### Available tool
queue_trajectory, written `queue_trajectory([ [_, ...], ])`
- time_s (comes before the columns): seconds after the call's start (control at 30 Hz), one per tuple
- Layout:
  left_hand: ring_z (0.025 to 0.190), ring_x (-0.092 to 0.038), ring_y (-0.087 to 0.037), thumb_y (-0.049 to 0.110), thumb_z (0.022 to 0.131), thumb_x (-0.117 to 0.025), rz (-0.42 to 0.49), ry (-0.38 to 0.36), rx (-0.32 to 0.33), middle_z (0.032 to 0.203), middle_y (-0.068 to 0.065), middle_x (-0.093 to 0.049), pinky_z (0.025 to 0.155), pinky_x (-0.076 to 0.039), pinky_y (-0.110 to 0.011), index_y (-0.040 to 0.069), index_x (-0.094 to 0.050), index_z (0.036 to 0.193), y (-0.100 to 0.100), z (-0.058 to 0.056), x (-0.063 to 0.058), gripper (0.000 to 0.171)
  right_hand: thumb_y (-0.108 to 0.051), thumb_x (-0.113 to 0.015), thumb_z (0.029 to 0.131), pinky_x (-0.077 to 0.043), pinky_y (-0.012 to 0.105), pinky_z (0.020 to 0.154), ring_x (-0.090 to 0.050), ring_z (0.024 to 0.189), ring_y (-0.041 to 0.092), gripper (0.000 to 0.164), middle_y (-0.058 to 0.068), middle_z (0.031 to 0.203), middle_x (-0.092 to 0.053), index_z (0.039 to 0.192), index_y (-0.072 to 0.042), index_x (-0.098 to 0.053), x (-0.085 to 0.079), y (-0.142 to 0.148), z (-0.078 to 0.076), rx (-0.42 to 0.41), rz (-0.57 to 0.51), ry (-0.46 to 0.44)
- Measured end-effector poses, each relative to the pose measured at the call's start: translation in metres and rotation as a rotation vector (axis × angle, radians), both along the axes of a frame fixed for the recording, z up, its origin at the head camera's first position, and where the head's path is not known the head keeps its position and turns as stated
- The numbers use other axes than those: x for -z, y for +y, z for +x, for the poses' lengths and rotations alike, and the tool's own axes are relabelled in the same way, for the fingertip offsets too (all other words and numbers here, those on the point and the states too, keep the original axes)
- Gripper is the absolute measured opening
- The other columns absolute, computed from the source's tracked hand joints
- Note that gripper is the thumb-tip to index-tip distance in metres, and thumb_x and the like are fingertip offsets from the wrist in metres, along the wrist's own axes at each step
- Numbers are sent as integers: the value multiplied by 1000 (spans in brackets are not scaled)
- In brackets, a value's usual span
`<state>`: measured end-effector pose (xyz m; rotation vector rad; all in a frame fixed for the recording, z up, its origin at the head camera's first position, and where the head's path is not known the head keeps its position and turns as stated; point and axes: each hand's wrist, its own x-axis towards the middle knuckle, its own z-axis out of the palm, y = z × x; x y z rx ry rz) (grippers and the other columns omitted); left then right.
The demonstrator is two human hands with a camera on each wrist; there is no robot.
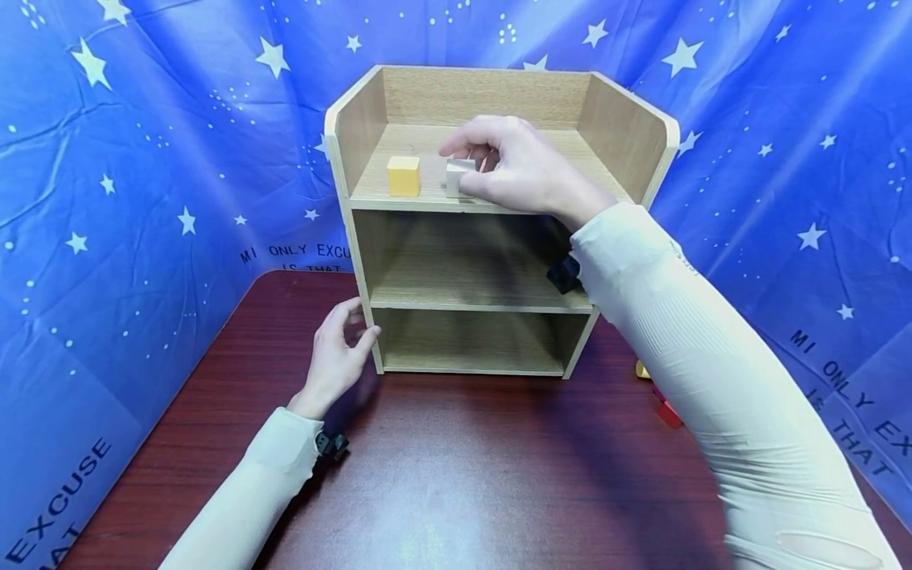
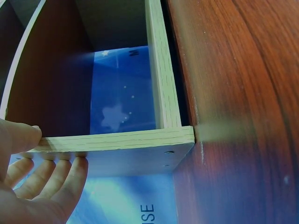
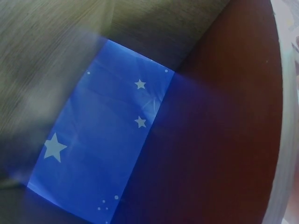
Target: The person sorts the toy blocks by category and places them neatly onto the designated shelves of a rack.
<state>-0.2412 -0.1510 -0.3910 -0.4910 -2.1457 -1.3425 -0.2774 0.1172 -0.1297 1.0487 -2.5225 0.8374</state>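
A three-level wooden shelf (image 1: 630,131) stands on the table. On its top board, near the front edge, my right hand (image 1: 530,170) pinches a white cube (image 1: 454,180) between thumb and fingers. To the left of it sits a yellow cube (image 1: 404,178), a short gap apart. Low on the shelf's left side, my left hand (image 1: 335,360) holds the side panel. In the left wrist view the thumb lies at the front edge (image 2: 121,141) and the fingers (image 2: 72,182) press the outer face. The right wrist view looks into a shelf compartment; the white cube is outside that view.
Partly hidden behind the right forearm, a red block (image 1: 668,415) and a yellow piece (image 1: 642,370) lie on the dark red wood table (image 1: 456,475). A blue star-patterned cloth (image 1: 178,142) hangs behind and at both sides.
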Motion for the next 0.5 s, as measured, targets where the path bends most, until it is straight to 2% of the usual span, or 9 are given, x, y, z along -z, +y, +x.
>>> queue_trajectory([
  [0.5, 94, -64, -24, -4, 81, -71, -4, 4, 2, 106, -14, -62, 76, -59, -31, 0, -56, 123, 0, -1, 0, 44, -12, -61, 82, -48, 24, 74, -54, 82, 11, 32, 0, 92, -60, 114, -9, -67, -3, 11, 5, -10, -29, 6],
])
